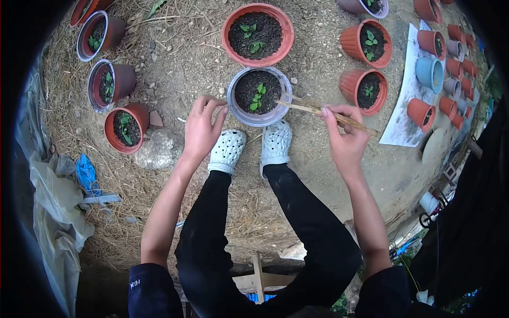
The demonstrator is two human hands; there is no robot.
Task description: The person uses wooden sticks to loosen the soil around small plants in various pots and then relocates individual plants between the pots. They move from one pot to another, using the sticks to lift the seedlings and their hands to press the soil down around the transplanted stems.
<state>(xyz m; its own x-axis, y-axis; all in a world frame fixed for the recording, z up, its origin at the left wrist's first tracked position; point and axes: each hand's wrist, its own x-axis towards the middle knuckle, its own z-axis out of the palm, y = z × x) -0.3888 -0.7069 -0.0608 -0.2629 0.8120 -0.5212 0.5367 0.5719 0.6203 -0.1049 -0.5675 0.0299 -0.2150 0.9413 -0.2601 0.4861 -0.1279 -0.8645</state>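
Observation:
A whitish-rimmed pot (290, 108) with dark soil and a small green seedling (258, 98) stands in front of my feet. My right hand (347, 132) grips a split wooden stick (307, 108), whose tips reach over the pot's right rim. Just left of the same pot is my left hand (204, 127), thumb and fingers apart, with nothing visible in it. Beyond the pot, a wider orange pot (289, 33) holds soil and seedlings.
Potted seedlings line the left, such as an orange-brown pot (139, 114) near a rock (159, 149). More orange pots (347, 85) stand at right, beside a white sheet (400, 119) bearing a blue pot (428, 73). Plastic sheeting (55, 201) lies far left. My white clogs (227, 151) are below the pot.

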